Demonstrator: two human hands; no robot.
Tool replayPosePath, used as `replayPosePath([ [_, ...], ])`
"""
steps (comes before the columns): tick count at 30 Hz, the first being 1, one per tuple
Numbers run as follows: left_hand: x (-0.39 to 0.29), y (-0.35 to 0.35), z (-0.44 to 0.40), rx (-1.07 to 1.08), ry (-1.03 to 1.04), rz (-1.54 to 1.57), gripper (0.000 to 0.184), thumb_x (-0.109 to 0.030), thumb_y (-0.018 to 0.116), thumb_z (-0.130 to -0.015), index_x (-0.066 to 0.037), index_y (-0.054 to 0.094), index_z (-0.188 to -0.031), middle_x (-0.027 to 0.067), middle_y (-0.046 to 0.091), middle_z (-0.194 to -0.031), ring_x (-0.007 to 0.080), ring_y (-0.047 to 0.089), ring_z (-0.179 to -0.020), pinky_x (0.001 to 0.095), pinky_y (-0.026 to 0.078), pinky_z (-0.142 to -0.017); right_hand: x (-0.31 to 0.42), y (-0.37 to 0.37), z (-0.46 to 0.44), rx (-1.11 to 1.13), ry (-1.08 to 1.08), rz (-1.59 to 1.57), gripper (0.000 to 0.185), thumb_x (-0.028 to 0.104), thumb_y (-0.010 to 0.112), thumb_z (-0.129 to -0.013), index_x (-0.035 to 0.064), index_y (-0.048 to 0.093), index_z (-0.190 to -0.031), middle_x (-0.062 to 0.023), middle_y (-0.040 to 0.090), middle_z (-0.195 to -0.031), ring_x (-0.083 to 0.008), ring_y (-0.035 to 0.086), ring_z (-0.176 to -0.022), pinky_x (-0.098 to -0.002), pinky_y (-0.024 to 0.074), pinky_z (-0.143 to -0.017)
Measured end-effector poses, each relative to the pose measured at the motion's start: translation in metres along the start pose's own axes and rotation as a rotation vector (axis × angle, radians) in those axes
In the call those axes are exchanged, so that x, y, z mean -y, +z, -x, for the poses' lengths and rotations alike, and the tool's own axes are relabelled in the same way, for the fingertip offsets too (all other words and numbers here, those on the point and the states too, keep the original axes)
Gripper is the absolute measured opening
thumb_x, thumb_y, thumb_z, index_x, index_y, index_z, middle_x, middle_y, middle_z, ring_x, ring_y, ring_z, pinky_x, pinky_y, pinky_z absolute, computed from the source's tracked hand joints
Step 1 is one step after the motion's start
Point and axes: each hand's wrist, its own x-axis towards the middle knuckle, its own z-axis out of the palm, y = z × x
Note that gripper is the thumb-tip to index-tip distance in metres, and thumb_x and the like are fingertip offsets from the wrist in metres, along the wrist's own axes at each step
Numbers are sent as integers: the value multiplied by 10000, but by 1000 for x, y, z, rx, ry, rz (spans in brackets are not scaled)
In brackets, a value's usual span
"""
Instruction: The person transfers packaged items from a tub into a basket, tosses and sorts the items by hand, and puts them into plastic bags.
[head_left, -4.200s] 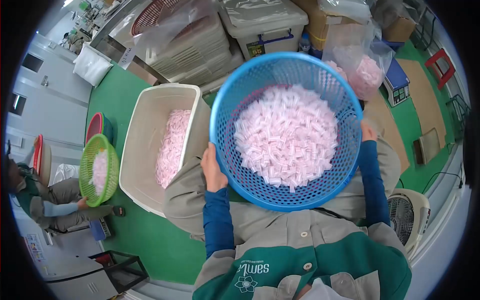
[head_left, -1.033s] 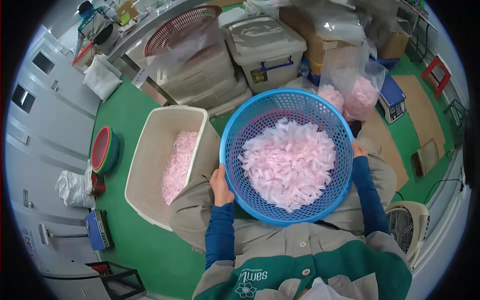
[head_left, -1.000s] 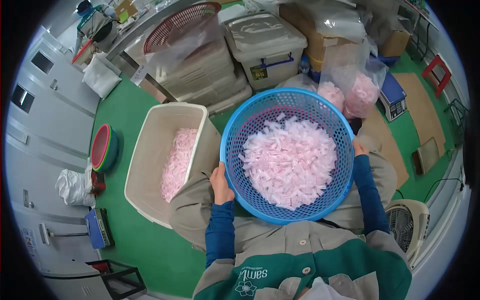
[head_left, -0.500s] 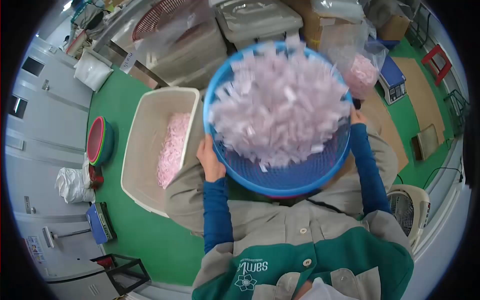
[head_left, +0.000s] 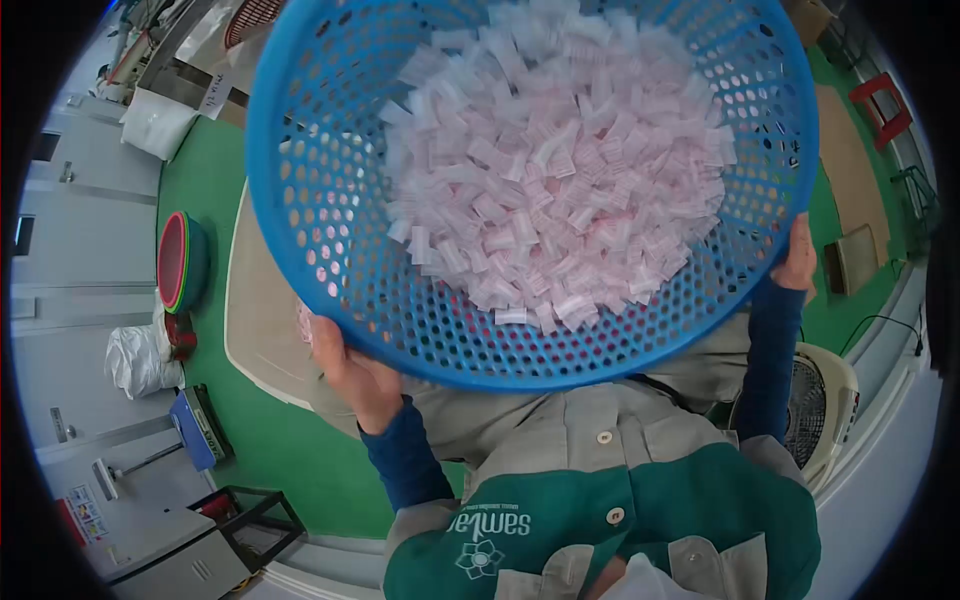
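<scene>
A large blue plastic basket with round holes fills the upper middle of the head view, lifted close to the camera above my lap. Many small pale pink-and-white packets lie heaped inside it. My left hand grips the rim at its lower left. On the right side, my right hand holds the rim too, its fingers partly hidden behind the basket. Behind the basket on the left stands a cream tub, mostly covered; a little pink material shows in it near my left fingers.
Stacked red and green bowls sit on the green floor at left. Below them are a white sack and a blue floor scale. A fan stands at right, with a red stool farther back.
The basket has come up closer to the camera, both hands still on its rim. Its packets, tossed and blurred before, now lie settled in a heap. More of the tub is covered.
</scene>
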Motion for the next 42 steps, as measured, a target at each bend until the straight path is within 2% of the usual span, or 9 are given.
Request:
replayPosePath([
  [3,43,-22,-46,-47,70,-102,278,-254,469,-915,-11,551,-1023,78,577,-970,167,546,-837,329,454,-752,-133,-23,-61,17,-297,295,224,273,535,-902,62,605,-932,-33,598,-805,-141,554,-660,-261,449,-555],
  [5,87,-46,-80,-109,-10,-201,235,-225,509,-905,-2,571,-945,60,581,-918,151,544,-798,312,456,-718,-189,-31,-83,113,-62,408,254,272,590,-867,23,632,-893,-38,616,-817,-128,552,-718,-267,450,-620],
  [11,106,-52,-44,-149,-222,-191,262,-234,508,-916,18,577,-931,52,605,-901,136,548,-781,293,452,-711,-152,-24,-17,-55,363,305,353,300,659,-807,-48,657,-867,-25,622,-741,-110,527,-654,-286,422,-574],
  [15,77,-34,-25,-108,-217,-208,297,-239,485,-927,31,565,-1020,73,608,-973,144,559,-839,295,450,-751,-162,-66,-21,-101,287,196,308,316,629,-832,10,664,-842,-21,617,-747,-85,512,-625,-264,418,-553],
  [21,13,3,4,43,-4,7,386,-299,444,-920,-4,485,-1167,84,578,-1068,184,552,-930,329,442,-829,26,-18,12,179,162,-279,289,272,510,-908,22,592,-1028,-65,605,-854,-153,574,-687,-277,476,-594],
  [25,66,-31,-66,13,85,-116,284,-241,490,-914,6,546,-1042,82,590,-998,167,554,-875,314,450,-786,-140,-15,-64,4,-241,275,295,308,579,-872,18,610,-920,-18,591,-807,-96,520,-712,-256,432,-593],
  [33,123,-74,-63,-153,-226,-236,280,-229,523,-906,35,581,-980,71,612,-953,152,557,-853,307,457,-737,-173,-25,-21,-23,337,282,400,359,634,-826,-39,646,-869,-4,603,-748,-79,488,-651,-247,395,-564],
  [40,134,-83,-64,-147,-230,-296,273,-259,519,-910,3,589,-872,62,616,-896,166,568,-800,334,456,-684,-174,-20,12,-32,345,360,390,346,639,-816,-41,635,-868,12,560,-701,-71,416,-604,-267,349,-523],
  [42,137,-83,-68,-216,-149,-531,295,-254,527,-908,-26,556,-724,5,568,-721,73,486,-663,255,407,-607,-180,-13,6,-64,343,312,383,335,637,-817,-46,623,-858,9,561,-698,-71,414,-599,-268,347,-521],
])
